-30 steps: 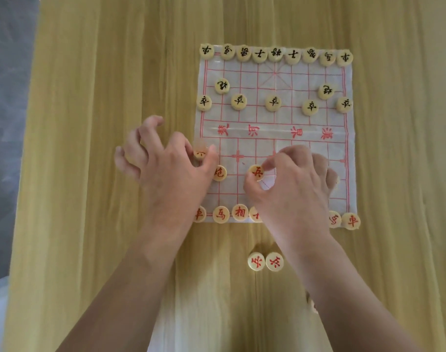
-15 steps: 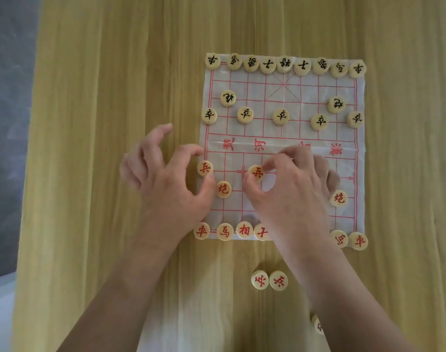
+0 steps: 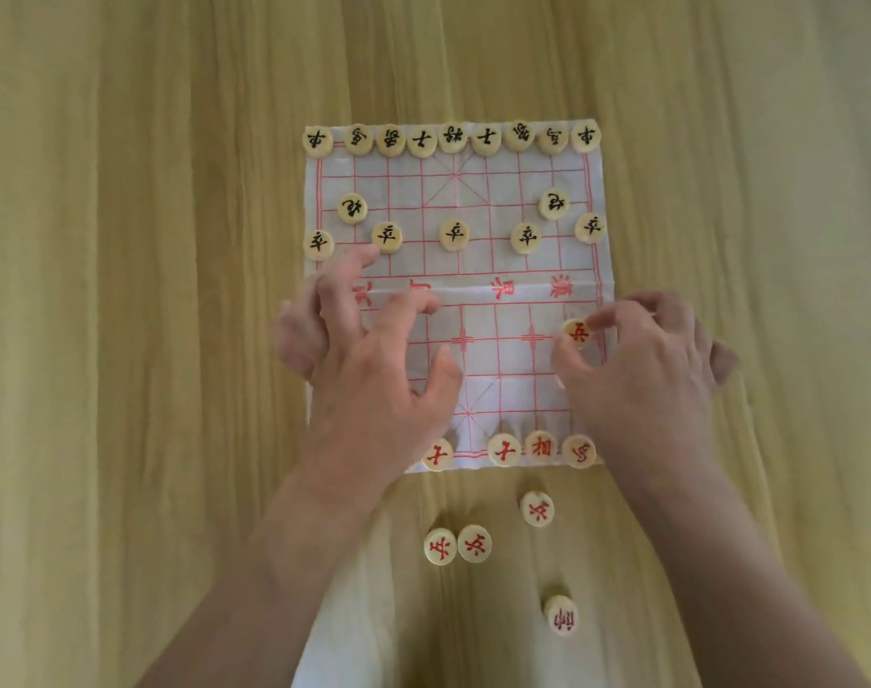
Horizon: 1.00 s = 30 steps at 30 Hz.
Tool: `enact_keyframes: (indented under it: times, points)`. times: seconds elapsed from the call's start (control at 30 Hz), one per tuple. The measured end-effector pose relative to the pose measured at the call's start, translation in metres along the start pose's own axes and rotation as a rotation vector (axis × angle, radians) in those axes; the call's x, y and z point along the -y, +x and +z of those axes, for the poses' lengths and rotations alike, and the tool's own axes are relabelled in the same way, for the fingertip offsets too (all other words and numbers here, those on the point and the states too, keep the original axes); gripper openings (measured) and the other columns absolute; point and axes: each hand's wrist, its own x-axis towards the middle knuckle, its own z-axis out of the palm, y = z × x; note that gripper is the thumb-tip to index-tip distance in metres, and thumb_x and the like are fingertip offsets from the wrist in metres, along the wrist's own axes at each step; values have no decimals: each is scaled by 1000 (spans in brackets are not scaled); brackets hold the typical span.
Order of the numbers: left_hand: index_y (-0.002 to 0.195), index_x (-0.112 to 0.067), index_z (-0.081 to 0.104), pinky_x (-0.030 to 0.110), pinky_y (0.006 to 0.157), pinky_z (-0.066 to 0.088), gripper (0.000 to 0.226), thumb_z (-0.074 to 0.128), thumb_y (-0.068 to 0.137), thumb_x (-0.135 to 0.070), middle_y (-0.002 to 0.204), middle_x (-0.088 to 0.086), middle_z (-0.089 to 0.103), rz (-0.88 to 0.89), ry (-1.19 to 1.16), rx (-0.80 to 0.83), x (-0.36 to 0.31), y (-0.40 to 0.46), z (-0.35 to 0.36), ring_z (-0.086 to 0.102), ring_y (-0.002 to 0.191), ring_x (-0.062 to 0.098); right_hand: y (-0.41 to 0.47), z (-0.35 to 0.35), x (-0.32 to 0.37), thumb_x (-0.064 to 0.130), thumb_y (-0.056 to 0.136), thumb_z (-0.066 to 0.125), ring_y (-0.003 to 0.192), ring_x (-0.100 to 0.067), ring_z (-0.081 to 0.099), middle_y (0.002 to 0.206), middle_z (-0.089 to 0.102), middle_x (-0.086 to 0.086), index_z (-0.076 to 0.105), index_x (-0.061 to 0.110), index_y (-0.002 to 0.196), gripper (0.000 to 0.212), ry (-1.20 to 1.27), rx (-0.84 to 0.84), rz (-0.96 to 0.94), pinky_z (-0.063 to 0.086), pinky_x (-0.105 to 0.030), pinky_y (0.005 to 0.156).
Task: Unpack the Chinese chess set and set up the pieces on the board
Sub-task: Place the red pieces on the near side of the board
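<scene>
Your left hand point(image 3: 369, 369) sits left of centre in the frame, back of the hand up, fingers spread and loosely bent, thumb angled out toward the middle; it grips nothing. Its forearm runs down to the lower left edge. Your right hand point(image 3: 642, 369) sits right of centre, also back up, with forefinger and thumb pinching a red-marked piece point(image 3: 576, 333) at its upper left side. The other fingers curl behind. Its forearm runs to the lower right corner.

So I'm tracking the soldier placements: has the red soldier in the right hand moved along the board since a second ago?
Yes. The red soldier pinched by the right hand has gone rightward along the board, from near its centre to its right edge.
</scene>
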Motion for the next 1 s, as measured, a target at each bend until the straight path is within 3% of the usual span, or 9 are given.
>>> enact_keyframes:
  times: [0.5,0.77,1.0]
  points:
    - [105,-32,63,49,114,12,28,58,78,-41,149,-1,31,-15,7,-7,-1,1,6,20,140,27,8,6,-17,45,86,54,107,-21,50,116,51,3,63,26,102,26,4,-55,77,24,-37,96]
    - [105,-33,62,39,115,5,28,60,78,-39,149,-5,27,-41,-1,14,2,1,6,16,141,23,7,6,-16,44,86,52,101,-21,50,112,52,5,61,26,97,23,27,-59,106,23,-36,94]
    - [103,-34,62,48,114,11,25,58,80,-39,148,-4,30,-9,23,24,-5,0,9,18,141,26,-4,0,-15,44,88,56,113,-20,45,120,49,4,55,26,115,32,91,-114,78,23,-35,96]
